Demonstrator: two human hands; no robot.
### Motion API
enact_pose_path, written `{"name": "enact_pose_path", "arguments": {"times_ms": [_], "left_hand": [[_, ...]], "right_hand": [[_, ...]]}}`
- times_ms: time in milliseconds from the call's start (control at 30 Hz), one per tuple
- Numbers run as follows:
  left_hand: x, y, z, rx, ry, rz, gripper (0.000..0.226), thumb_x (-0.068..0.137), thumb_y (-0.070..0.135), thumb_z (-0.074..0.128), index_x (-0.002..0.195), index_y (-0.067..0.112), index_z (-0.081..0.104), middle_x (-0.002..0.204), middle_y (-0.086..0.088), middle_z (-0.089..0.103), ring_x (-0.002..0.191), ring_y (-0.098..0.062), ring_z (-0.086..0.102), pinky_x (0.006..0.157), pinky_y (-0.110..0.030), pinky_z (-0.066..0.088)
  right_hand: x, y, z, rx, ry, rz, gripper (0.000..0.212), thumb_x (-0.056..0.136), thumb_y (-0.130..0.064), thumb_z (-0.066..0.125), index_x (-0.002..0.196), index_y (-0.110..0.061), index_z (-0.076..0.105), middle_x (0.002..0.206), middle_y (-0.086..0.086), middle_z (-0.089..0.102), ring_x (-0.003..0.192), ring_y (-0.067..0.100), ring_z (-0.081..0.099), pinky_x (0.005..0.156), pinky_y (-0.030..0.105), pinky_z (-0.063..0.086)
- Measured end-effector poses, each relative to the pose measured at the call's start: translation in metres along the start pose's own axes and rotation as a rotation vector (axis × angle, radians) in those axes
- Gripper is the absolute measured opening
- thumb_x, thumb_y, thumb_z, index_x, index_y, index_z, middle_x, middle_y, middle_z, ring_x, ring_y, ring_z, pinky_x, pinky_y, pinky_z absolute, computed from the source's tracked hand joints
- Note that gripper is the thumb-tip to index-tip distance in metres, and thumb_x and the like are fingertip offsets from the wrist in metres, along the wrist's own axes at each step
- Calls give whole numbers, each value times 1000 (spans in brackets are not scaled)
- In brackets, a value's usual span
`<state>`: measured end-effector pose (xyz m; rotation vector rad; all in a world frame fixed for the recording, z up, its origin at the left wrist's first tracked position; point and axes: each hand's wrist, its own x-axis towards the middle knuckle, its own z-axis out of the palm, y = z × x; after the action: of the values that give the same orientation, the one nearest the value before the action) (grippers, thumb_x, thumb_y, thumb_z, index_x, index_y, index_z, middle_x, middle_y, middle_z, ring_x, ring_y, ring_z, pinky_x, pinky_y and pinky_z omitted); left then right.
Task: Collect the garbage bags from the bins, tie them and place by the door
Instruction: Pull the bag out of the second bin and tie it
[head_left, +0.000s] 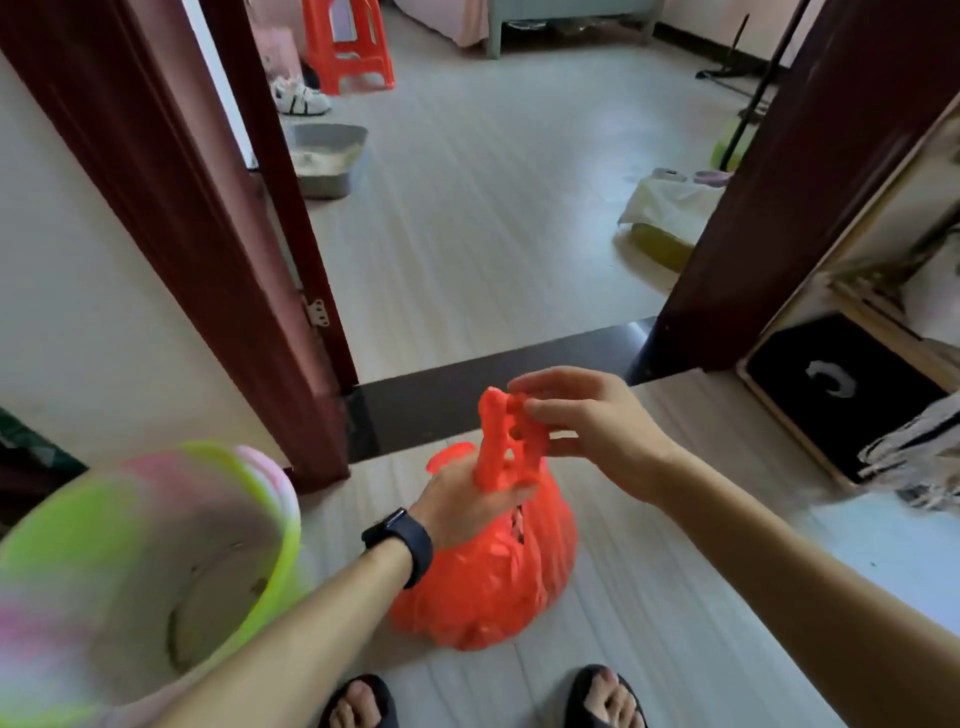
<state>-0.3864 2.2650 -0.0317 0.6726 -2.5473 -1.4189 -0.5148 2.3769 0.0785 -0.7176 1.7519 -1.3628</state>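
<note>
Pale plank floor (649, 597), doorway straight ahead with a dark threshold strip (493, 369) across it. Your left hand (467, 501) is closed around the gathered neck of the red bag (493, 582), gripping it from the left; watch (402, 540) on that wrist. Your right hand (587, 415) sits higher, fingertips pinching the twisted handle ends of the bag, which stick up between both hands. Bag body is full and rounded, low over the floor just in front of your feet; can't tell if it's touching down or hanging. Your sandals (605, 699) show at the bottom edge.

Left of your forearm: green bin (156, 545), tilted toward you, blurred, inside bare with no liner showing. Dark red door frame (249, 291) stands behind bin and bag, hinge plate visible on it.

Right side: dark box (836, 389) on the floor against a shelf unit. Through the doorway: grey tray (327, 156) near the frame, red stool (348, 47) further back, second lined bin (670, 218) partly hidden by the right jamb.
</note>
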Motion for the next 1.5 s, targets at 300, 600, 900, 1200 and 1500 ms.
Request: {"name": "enact_pose_path", "arguments": {"times_ms": [300,600,900,1200,1500], "left_hand": [[22,-27,25,-423,13,-382,49,72,62,75,85,15,76,87,-6,77,86,-27,73,82,-42,56],[43,-25,4,-716,12,-408,23,80,36,78,96,20,76,98,-10,76,91,-27,71,83,-38,57],[-27,-81,10,-105,345,-1,90,78,86,38,143,23,43,144,11,47,136,-5,40,112,-32,30],[-42,-80,45,249,277,176,109,69,85,54,153,24,20,155,3,33,146,-14,27,118,-50,21],[22,-77,54,-221,666,-522,64,97,61,34,82,10,69,72,-13,72,79,-40,66,62,-28,43]], "right_hand": [[17,82,-54,-150,355,-94,32,87,-43,70,114,-27,65,97,-6,78,88,13,74,75,33,57],[26,161,32,-201,282,-93,24,100,-40,52,91,-41,75,85,-22,75,80,-3,70,69,17,50],[62,181,33,37,613,179,43,102,-46,40,78,-17,61,56,-1,65,53,19,66,69,51,58],[76,179,34,79,608,232,43,102,-47,37,80,-18,60,66,1,75,62,17,73,76,51,59],[63,199,31,-25,552,240,50,98,-52,41,71,-16,63,55,-2,69,54,12,67,64,32,51]]}}
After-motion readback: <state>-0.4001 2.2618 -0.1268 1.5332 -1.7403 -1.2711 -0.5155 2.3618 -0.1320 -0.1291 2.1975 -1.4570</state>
